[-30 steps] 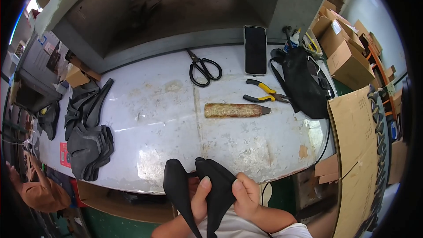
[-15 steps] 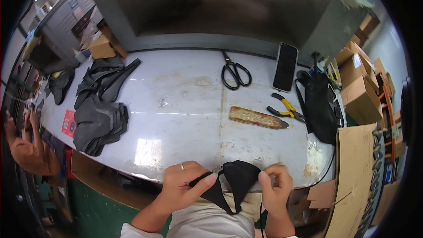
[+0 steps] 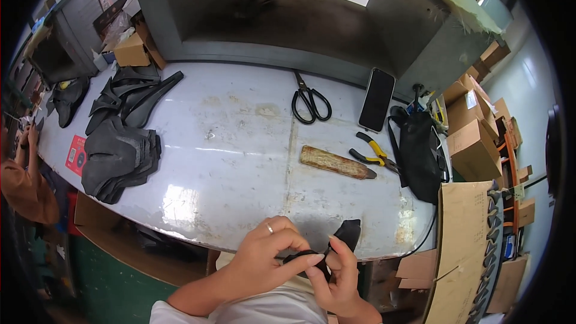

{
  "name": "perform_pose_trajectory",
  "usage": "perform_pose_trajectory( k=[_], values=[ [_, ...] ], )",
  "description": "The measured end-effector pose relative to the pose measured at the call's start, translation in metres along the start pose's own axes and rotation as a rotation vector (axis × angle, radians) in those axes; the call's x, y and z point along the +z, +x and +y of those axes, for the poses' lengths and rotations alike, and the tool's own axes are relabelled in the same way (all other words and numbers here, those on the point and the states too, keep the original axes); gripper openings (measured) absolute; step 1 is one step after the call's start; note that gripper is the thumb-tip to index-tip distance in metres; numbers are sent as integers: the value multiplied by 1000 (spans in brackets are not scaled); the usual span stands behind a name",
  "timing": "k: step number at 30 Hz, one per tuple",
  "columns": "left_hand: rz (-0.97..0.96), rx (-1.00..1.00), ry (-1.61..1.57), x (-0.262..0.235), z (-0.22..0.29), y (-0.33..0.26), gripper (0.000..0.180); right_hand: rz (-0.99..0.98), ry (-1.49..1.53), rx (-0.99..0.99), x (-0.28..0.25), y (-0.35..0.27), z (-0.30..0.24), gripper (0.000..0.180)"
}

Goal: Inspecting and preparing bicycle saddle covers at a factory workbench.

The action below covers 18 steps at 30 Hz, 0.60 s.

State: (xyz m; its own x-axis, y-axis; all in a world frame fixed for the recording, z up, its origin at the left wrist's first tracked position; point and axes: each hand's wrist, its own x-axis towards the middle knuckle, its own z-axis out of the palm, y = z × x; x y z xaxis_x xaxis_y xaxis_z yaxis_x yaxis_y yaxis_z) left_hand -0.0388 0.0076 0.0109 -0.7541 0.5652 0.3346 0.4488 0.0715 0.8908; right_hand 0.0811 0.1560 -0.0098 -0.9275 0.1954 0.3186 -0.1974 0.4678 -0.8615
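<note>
At the table's near edge, I hold a folded black shoe-upper piece point(image 3: 349, 234) in both hands. My left hand point(image 3: 261, 261), with a ring on one finger, pinches it between thumb and bent fingers. Close beside it, my right hand point(image 3: 341, 279) also grips the piece, thumb and fingers near my left fingertips. One flap sticks up past my right fingers; much of the rest is hidden behind my hands. Beyond them on the white table point(image 3: 228, 186) lie a worn, tapered wooden-handled tool point(image 3: 336, 162), yellow-and-black pliers point(image 3: 377, 151) and black-handled scissors point(image 3: 311, 105).
Stacked dark grey shoe-upper pieces point(image 3: 120, 159) lie at the left, by a red card point(image 3: 75, 155). A phone point(image 3: 377, 101) and black pouch point(image 3: 420, 159) lie right. A grey metal housing point(image 3: 270, 54) stands behind, cardboard boxes point(image 3: 474, 144) far right. Another person point(image 3: 30, 186) works far left.
My hands have come together, the right moving left toward the left hand. The shoe-upper piece, spread between them before, is now bunched and folded. The view has shifted slightly.
</note>
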Motion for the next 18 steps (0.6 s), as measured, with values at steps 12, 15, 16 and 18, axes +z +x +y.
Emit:
perform_pose_trajectory(
  k=[12, 15, 16, 18],
  values=[
    [-293, -792, -1262, 12, -27, -17, 23, -98, 54, -59, -8, 10, 0, 48],
    [-218, -372, -552, 5, -23, -17, 25, -118, -27, -80, -8, 14, 4, 44],
    [-222, -373, -553, 3, -21, -17, 25, -85, -18, -81, -6, 13, 4, 42],
    [-181, 52, 87, 1, -17, -16, 27, -80, 98, 69, -4, 1, 5, 44]
  ],
)
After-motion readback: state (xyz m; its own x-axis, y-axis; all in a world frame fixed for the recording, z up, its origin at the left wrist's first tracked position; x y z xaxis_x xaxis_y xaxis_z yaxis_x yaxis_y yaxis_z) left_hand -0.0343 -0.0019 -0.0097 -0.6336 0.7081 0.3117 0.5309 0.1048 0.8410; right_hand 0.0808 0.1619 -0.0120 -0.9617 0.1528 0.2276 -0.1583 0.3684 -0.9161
